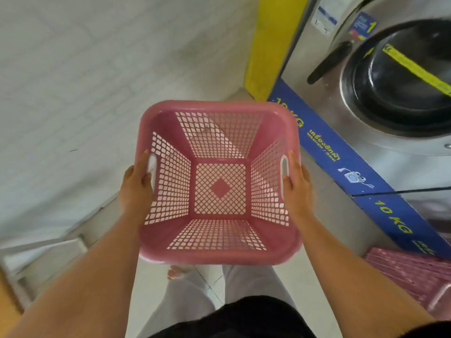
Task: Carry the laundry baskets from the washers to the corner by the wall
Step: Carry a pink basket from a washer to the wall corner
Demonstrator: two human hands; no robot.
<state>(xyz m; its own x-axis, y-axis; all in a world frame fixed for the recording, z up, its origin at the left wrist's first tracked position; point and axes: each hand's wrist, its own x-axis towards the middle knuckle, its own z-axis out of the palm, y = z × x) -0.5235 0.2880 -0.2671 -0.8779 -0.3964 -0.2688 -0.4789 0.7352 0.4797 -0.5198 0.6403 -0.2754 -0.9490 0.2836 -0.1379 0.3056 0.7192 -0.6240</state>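
Note:
I hold an empty pink plastic laundry basket (219, 254) in front of me, off the floor, its lattice bottom facing up at the camera. My left hand (135, 189) grips the handle slot on its left side. My right hand (296, 189) grips the handle slot on the right side. More pink baskets (412, 276) lie at the lower right, at the foot of the washers, partly cut off by the frame edge.
A steel front-loading washer (390, 89) with a blue base strip stands close on the right. A yellow column (271, 45) rises beside it. A white tiled wall (73, 93) fills the left, meeting the pale floor (244, 98) in a corner ahead. My legs show below.

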